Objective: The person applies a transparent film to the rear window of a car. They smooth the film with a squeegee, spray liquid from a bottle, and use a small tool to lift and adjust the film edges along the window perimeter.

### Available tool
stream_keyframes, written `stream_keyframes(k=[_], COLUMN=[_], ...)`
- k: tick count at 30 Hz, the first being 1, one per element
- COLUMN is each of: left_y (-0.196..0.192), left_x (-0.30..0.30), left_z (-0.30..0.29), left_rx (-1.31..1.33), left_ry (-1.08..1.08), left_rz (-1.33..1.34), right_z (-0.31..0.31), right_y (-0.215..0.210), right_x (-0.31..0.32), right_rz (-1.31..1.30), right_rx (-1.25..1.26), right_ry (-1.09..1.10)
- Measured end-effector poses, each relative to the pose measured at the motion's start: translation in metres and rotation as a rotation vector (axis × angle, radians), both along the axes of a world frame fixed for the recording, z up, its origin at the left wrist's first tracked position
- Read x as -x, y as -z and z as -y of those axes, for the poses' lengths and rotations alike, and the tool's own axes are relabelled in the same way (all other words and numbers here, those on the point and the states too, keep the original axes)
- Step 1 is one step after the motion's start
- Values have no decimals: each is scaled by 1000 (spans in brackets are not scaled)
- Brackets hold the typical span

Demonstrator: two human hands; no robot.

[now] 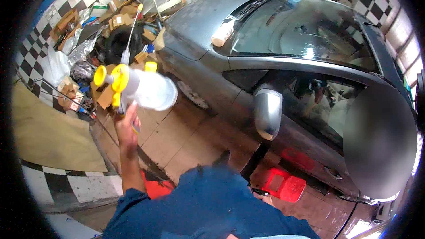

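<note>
The car (305, 64) extends above and to the right of the left hand (129, 123), with its front end nearest. The floor (172, 144) lies below and to the right of this hand. A tan sheet (51, 126) covers the area to its left. A tyre (119, 44) stands in clutter above the hand. The wearer's blue shirt (212, 206) is below and to its right. A red box (287, 186) sits just beside the right hand (268, 200), above and to its right. The car's silver mirror (268, 110) is to the right of the left hand, well apart.

The sprayer (148, 89) is directly above the left hand, tilted sideways: yellow collar to the left, whitish cup to the right. The fingers of the left hand are wrapped around its grip. The right hand is mostly hidden by the shirt; its state cannot be determined. A pale bottle (222, 34) lies at the windscreen base, above and to the right of the left hand.
</note>
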State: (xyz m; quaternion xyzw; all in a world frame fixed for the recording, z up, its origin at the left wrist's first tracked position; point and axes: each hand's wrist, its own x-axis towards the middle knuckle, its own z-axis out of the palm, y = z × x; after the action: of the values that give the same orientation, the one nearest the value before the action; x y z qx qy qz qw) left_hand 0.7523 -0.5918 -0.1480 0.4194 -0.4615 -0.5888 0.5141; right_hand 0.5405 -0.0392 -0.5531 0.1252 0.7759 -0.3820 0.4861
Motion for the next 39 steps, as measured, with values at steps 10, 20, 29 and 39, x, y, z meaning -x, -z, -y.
stream_keyframes(k=[10,20,29,39], left_y=[18,366,747,926], left_x=[54,22,-3,-72], left_z=[55,101,165,128], left_rx=[-50,-313,-738,-883], left_ry=[3,2,-12,236], left_rz=[107,549,337,-13], right_z=[32,69,75,50], right_y=[48,-34,1,22], right_x=[-6,-7,-54,-118], right_rz=[261,64,63,-39], right_rx=[278,-99,-298,-428], right_ry=[588,202,162,301])
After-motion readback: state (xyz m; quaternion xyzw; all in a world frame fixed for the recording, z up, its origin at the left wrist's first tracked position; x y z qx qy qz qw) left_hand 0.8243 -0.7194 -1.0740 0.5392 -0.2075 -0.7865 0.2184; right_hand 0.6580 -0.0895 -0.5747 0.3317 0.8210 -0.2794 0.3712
